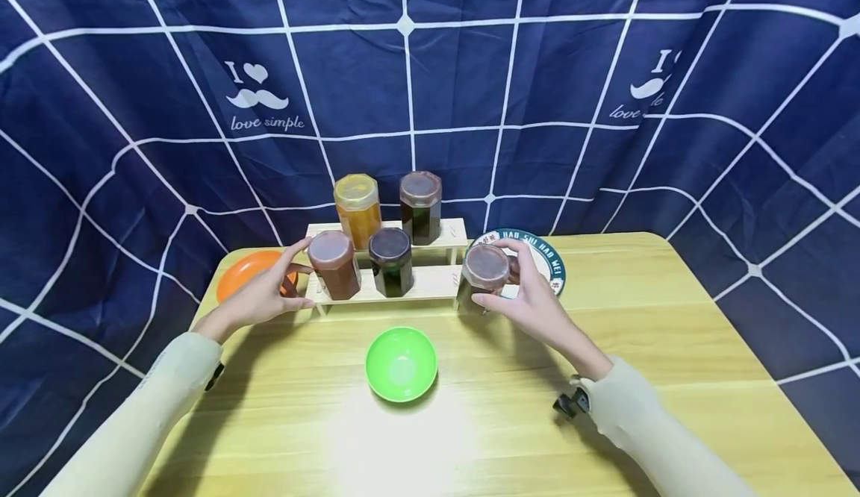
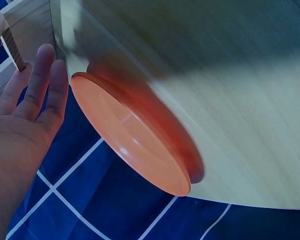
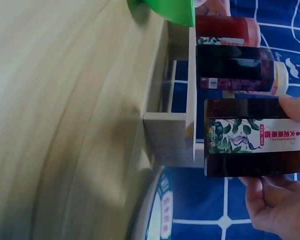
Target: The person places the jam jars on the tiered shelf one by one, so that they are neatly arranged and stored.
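Observation:
My right hand (image 1: 531,292) grips a dark jar (image 3: 255,137) with a white floral label, thumb on one side and fingers on the other. This jar stands out past the right end of a two-tier wooden rack (image 1: 430,282). My left hand (image 1: 265,292) is at the rack's left end, thumb and index finger at opposite edges of the lower shelf board, the other fingers stretched out. Beside it on the lower tier are a reddish-brown jar (image 1: 336,267) and a dark jar (image 1: 391,264). An amber jar (image 1: 359,217) and another dark jar (image 1: 422,210) occupy the upper tier.
A green bowl (image 1: 401,364) sits on the wooden table (image 1: 638,318) in front of the rack. An orange plate (image 2: 132,135) lies left of the rack, under my left hand in the head view. Behind the right hand is a patterned-rim plate (image 1: 552,262). A blue curtain (image 1: 463,86) hangs behind.

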A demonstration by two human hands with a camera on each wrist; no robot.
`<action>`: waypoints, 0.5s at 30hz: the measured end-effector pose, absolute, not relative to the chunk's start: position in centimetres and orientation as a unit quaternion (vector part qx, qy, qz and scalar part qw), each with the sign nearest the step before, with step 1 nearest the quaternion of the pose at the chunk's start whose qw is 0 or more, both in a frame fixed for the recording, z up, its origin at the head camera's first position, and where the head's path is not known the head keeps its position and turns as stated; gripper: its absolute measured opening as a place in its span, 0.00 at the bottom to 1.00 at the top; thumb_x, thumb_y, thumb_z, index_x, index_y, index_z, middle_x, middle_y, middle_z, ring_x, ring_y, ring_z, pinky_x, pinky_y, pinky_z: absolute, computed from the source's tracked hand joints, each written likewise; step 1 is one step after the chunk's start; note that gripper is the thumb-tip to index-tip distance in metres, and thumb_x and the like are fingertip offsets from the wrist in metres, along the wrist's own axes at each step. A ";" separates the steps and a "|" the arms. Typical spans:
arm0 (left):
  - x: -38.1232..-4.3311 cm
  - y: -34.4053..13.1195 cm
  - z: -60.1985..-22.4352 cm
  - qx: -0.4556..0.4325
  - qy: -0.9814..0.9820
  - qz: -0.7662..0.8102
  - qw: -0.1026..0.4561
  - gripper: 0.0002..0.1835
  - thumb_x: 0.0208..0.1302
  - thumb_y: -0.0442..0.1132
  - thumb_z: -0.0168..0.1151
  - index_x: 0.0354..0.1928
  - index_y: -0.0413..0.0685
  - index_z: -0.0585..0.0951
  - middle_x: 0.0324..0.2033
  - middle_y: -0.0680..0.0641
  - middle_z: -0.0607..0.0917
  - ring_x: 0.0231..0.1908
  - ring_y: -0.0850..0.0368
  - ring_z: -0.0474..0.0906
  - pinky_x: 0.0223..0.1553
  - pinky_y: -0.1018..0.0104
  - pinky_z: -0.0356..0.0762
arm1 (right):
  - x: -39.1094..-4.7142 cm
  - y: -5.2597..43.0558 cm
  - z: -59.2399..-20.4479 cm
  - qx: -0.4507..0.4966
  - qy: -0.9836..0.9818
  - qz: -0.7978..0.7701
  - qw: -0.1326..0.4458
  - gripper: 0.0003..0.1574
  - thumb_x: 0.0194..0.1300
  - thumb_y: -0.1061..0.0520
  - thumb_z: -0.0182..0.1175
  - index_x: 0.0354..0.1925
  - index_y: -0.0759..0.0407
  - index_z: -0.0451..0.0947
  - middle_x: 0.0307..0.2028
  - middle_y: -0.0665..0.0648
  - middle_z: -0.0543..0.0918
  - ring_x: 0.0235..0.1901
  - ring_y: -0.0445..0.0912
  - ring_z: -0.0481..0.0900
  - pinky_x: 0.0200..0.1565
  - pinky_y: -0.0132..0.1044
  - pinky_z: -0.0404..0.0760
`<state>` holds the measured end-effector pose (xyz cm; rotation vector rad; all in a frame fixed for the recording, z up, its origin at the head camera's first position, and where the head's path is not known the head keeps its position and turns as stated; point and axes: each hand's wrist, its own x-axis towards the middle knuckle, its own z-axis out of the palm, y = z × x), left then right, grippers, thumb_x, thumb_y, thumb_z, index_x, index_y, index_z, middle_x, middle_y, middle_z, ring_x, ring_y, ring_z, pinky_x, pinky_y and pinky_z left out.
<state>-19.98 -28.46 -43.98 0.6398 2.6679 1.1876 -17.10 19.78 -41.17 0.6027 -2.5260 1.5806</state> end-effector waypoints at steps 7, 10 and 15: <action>-20.2 -28.4 -44.0 0.217 0.889 0.396 0.075 0.62 0.64 0.31 0.81 0.88 0.52 0.46 0.62 0.29 0.84 0.33 0.51 0.83 0.37 0.61 0.81 | -18.6 17.9 -41.6 0.188 -0.820 0.541 0.017 0.56 0.62 0.63 0.82 0.76 0.53 0.60 0.59 0.60 0.86 0.56 0.52 0.86 0.59 0.49 0.81; -20.2 -28.4 -44.0 0.220 0.888 0.396 0.075 0.62 0.65 0.31 0.81 0.88 0.52 0.46 0.62 0.29 0.84 0.33 0.51 0.83 0.37 0.61 0.81 | -19.1 17.4 -41.7 0.183 -0.821 0.540 0.014 0.56 0.62 0.63 0.82 0.77 0.53 0.59 0.58 0.60 0.86 0.55 0.52 0.87 0.59 0.54 0.81; -20.1 -28.4 -44.1 0.220 0.889 0.395 0.073 0.62 0.65 0.31 0.81 0.88 0.51 0.46 0.61 0.29 0.84 0.33 0.52 0.83 0.37 0.61 0.81 | -19.7 16.9 -41.8 0.184 -0.822 0.539 0.004 0.56 0.63 0.62 0.82 0.77 0.52 0.58 0.57 0.61 0.86 0.52 0.54 0.87 0.57 0.61 0.80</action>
